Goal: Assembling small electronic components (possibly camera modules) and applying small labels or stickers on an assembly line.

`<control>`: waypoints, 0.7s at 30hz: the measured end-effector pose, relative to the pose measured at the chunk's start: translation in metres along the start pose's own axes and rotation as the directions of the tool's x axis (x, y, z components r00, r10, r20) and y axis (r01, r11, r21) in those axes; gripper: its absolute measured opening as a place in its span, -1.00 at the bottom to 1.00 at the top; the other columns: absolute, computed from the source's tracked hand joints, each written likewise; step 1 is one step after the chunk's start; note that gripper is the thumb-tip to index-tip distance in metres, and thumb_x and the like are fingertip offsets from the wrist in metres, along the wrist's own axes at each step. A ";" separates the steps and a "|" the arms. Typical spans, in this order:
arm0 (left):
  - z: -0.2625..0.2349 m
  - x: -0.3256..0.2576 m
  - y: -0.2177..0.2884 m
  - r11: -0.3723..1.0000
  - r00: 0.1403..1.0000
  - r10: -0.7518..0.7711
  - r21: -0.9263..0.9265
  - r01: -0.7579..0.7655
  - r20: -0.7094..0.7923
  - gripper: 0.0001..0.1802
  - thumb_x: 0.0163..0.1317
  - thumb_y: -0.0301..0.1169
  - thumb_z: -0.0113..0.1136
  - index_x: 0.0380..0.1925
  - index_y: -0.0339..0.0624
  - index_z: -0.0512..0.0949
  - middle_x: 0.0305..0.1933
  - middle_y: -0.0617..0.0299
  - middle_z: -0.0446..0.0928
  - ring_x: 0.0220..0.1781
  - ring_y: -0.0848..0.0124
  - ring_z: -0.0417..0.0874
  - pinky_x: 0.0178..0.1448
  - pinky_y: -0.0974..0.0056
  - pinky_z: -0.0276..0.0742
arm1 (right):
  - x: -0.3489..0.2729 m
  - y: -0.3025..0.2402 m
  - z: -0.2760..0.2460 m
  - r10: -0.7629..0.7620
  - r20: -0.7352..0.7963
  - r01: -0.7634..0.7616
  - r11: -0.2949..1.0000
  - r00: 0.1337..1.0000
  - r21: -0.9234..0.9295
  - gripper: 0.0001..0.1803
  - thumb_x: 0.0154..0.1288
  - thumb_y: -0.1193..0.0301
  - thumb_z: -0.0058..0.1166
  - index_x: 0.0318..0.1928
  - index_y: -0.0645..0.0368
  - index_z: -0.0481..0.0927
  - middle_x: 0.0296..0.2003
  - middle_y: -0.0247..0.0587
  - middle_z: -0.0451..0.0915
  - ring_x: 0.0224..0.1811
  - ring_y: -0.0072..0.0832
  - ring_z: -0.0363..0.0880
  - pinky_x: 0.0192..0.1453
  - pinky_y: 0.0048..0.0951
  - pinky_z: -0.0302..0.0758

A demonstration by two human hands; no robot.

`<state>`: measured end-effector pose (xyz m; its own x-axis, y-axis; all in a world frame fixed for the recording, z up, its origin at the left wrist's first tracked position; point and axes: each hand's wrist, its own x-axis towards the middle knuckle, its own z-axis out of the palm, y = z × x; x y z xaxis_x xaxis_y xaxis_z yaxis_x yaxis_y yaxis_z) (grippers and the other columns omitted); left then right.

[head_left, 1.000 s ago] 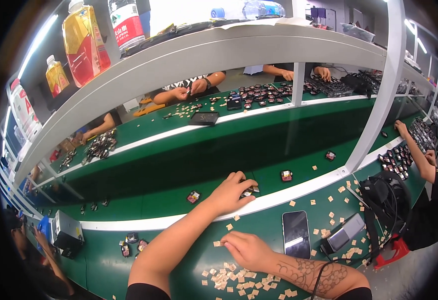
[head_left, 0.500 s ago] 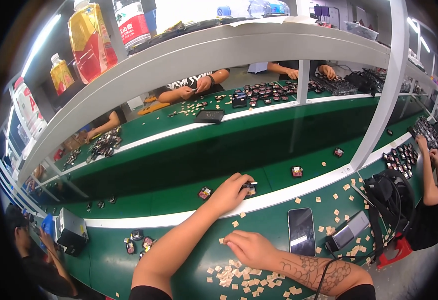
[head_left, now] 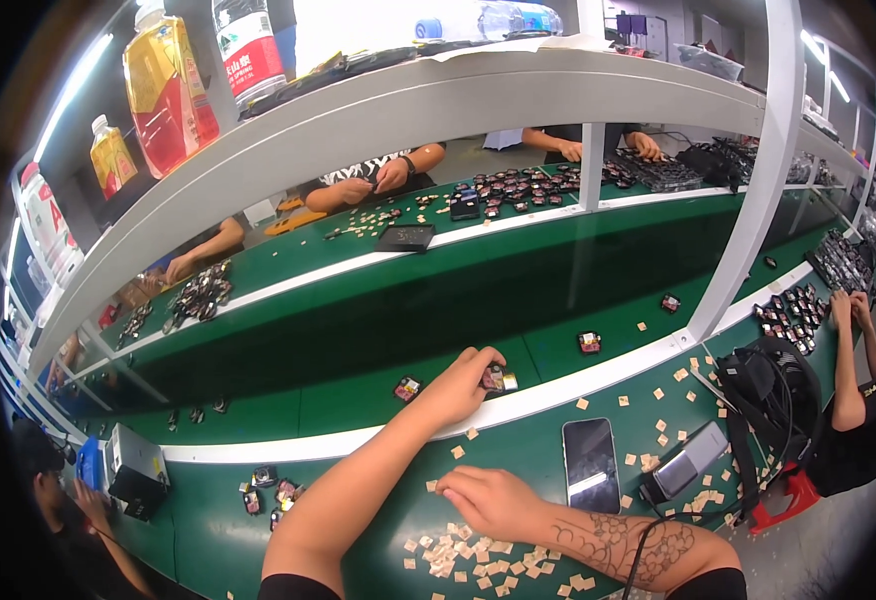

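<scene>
Beyond the white rail, my left hand [head_left: 461, 387] reaches onto the green conveyor belt [head_left: 358, 412]. Its curled fingers grip the edge of a small black device [head_left: 500, 378] with pink and yellow on its face. A similar device [head_left: 408, 388] lies just left of that wrist. On the near side, my right hand [head_left: 493, 502] hovers low over the green table, thumb and fingers pinched at a small beige square piece [head_left: 433, 487]. Below it spreads a loose heap of such beige squares [head_left: 448, 556]. More black devices [head_left: 286, 492] sit left of my left forearm.
A phone [head_left: 590, 465], a grey box-shaped device [head_left: 693, 462] with a cable and a black bag [head_left: 770, 390] are at right. A white post [head_left: 748, 190] and shelf beam [head_left: 408, 105] frame the belt. Other people work opposite and at both sides.
The small black device under my left fingers shows more of its face now. My right hand keeps its pinch, almost still. The whole view has shifted slightly.
</scene>
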<state>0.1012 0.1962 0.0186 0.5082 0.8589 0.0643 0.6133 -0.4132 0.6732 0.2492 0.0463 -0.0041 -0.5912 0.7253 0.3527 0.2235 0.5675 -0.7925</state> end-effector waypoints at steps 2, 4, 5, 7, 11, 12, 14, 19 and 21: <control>-0.002 -0.006 0.000 1.000 1.000 -0.001 -0.017 0.000 -0.024 -0.60 0.42 -0.61 0.17 0.23 -0.13 0.48 0.17 -0.11 0.48 0.15 -0.07 0.62 0.29 0.06 0.55 | -0.001 -0.001 -0.002 -0.002 -0.006 0.002 1.000 1.000 0.001 -0.85 0.62 0.39 0.04 0.02 0.14 0.63 -0.12 -0.10 0.71 -0.16 0.00 0.73 -0.07 -0.08 0.67; -0.005 -0.017 -0.003 0.999 0.999 -0.001 -0.032 -0.001 -0.049 -0.61 0.43 -0.60 0.17 0.23 -0.13 0.48 0.17 -0.10 0.48 0.13 -0.06 0.62 0.29 0.07 0.55 | -0.001 -0.001 -0.004 -0.007 -0.013 0.007 1.000 1.000 0.000 -0.85 0.62 0.39 0.04 0.02 0.13 0.63 -0.12 -0.10 0.71 -0.16 0.00 0.73 -0.07 -0.07 0.67; -0.006 -0.025 -0.007 0.998 0.997 -0.002 -0.061 -0.003 -0.076 -0.62 0.44 -0.59 0.18 0.23 -0.15 0.48 0.15 -0.08 0.48 0.13 -0.03 0.63 0.30 0.07 0.54 | -0.001 -0.001 -0.004 -0.007 -0.022 0.007 1.000 1.000 0.004 -0.85 0.62 0.39 0.04 0.02 0.13 0.63 -0.13 -0.10 0.70 -0.16 0.00 0.73 -0.07 -0.07 0.67; -0.013 -0.045 -0.011 0.996 0.995 -0.011 -0.090 0.002 -0.101 -0.63 0.45 -0.57 0.18 0.23 -0.16 0.48 0.13 -0.06 0.49 0.12 0.00 0.63 0.31 0.07 0.53 | -0.002 -0.001 -0.002 -0.006 -0.028 0.006 1.000 1.000 0.014 -0.85 0.62 0.39 0.04 0.01 0.13 0.64 -0.13 -0.10 0.70 -0.17 0.00 0.73 -0.07 -0.07 0.67; -0.030 -0.100 -0.001 0.993 0.988 -0.090 -0.085 0.079 -0.124 -0.62 0.42 -0.58 0.25 0.20 -0.17 0.51 0.06 -0.02 0.52 0.07 0.08 0.65 0.20 0.11 0.59 | -0.001 -0.002 -0.001 0.012 -0.011 -0.012 1.000 1.000 0.013 -0.85 0.61 0.39 0.06 0.01 0.12 0.65 -0.14 -0.11 0.69 -0.19 -0.01 0.73 -0.10 -0.08 0.67; -0.032 -0.113 0.005 0.991 0.990 -0.114 -0.078 0.108 -0.086 -0.64 0.41 -0.59 0.26 0.18 -0.18 0.53 0.05 -0.02 0.52 0.06 0.07 0.65 0.17 0.11 0.61 | -0.002 -0.001 -0.001 0.008 -0.027 -0.008 1.000 1.000 0.011 -0.85 0.60 0.39 0.07 0.02 0.11 0.66 -0.14 -0.11 0.69 -0.19 -0.02 0.73 -0.12 -0.08 0.67; -0.038 -0.139 0.018 0.984 0.986 -0.165 -0.074 0.162 -0.038 -0.71 0.41 -0.58 0.28 0.11 -0.19 0.59 0.03 -0.02 0.54 0.04 0.05 0.67 0.15 0.11 0.62 | -0.001 -0.005 -0.004 -0.003 -0.031 0.004 1.000 1.000 0.016 -0.85 0.59 0.40 0.09 0.03 0.11 0.66 -0.15 -0.13 0.67 -0.22 -0.03 0.72 -0.13 -0.10 0.68; -0.030 -0.182 0.027 0.968 0.970 -0.242 -0.062 0.243 0.016 -0.59 0.37 -0.54 0.35 0.21 -0.18 0.59 0.07 0.02 0.55 0.12 0.02 0.65 0.21 0.09 0.62 | 0.001 -0.017 -0.009 0.030 -0.051 -0.035 0.995 0.998 -0.090 -0.84 0.49 0.51 0.18 0.01 0.15 0.71 -0.20 -0.18 0.62 -0.30 -0.11 0.70 -0.20 -0.21 0.65; -0.021 -0.189 0.024 0.999 0.996 -0.012 0.036 0.015 -0.091 -0.46 0.32 -0.48 0.46 0.29 -0.15 0.57 0.13 0.06 0.56 0.19 0.09 0.65 0.25 0.10 0.63 | 0.000 -0.020 -0.011 0.033 -0.066 -0.046 0.976 0.997 -0.212 -0.79 0.42 0.55 0.21 0.02 0.16 0.72 -0.23 -0.22 0.58 -0.28 -0.15 0.69 -0.21 -0.22 0.66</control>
<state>0.0070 0.0303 0.0386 0.4439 0.8876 0.1230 0.6421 -0.4109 0.6472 0.2534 0.0391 0.0178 -0.5311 0.7676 0.3589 0.4098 0.6034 -0.6842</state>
